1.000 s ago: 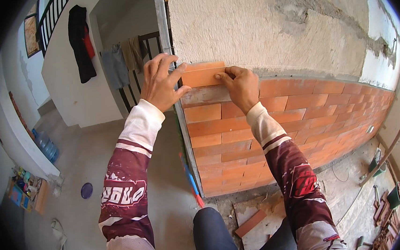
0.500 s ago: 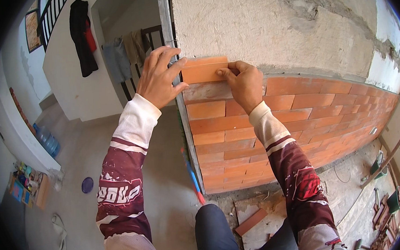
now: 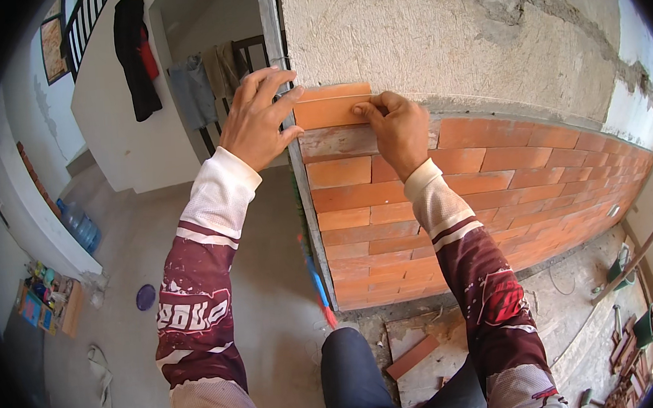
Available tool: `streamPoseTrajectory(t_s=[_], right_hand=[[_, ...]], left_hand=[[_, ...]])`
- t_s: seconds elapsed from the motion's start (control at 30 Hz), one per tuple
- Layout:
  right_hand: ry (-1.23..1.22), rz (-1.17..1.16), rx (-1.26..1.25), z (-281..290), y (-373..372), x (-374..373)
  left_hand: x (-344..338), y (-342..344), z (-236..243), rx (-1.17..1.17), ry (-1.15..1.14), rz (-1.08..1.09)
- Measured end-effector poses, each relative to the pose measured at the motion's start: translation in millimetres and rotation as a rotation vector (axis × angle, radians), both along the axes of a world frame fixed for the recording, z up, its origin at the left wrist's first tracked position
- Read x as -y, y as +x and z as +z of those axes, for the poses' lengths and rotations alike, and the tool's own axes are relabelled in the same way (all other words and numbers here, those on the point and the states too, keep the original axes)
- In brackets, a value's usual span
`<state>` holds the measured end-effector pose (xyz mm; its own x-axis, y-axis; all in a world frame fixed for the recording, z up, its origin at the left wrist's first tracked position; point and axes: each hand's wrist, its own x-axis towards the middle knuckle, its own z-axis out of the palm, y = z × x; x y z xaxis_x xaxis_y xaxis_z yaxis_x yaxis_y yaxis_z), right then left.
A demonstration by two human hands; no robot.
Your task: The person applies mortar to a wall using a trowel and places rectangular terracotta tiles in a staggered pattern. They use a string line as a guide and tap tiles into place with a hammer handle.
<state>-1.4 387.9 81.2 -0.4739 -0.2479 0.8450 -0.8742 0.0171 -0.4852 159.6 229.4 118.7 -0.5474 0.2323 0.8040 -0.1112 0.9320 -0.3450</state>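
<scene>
An orange brick tile [image 3: 328, 112] sits against the grey rendered wall [image 3: 421, 35], at the left end of the top row of the orange brick cladding [image 3: 494, 183]. My left hand [image 3: 257, 119] has its fingers spread and touches the tile's left end at the wall corner. My right hand [image 3: 395, 131] presses its fingertips on the tile's right part. Both forearms wear maroon and white sleeves.
A metal corner strip [image 3: 301, 206] runs down the wall edge. A loose brick tile [image 3: 413, 357] lies on a board on the floor below. Tools lie at the lower right [image 3: 632, 333]. A water jug [image 3: 79, 223] and a box of small items [image 3: 42, 299] stand at left.
The view has shifted slightly, so wall and hands sit a little lower. Both hands have stayed on the tile, with my left fingers spreading wider at its left end.
</scene>
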Motion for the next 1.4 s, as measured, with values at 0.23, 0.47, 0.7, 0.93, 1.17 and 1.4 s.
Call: streamPoseTrajectory(t_s=[0.23, 0.47, 0.7, 0.93, 1.17, 1.4], right_hand=[[0.005, -0.035, -0.202, -6, -8, -6], [-0.123, 0.006, -0.107, -24, -8, -11], [-0.158, -0.050, -0.228, -26, -2, -1], [-0.102, -0.080, -0.272, -25, -3, -1], [-0.070, -0.107, -0.345, -29, -7, 1], [-0.165, 0.046, -0.445, -65, 10, -80]], left_hand=[[-7, -3, -1, -0.005, 0.026, 0.058], [-12, -7, -5, -0.046, 0.039, 0.069], [-15, -13, -11, -0.123, 0.017, 0.105], [-14, -12, -12, -0.117, -0.017, 0.110], [-27, -17, -6, -0.083, -0.074, 0.123], [-37, -31, -4, -0.068, -0.046, 0.167]])
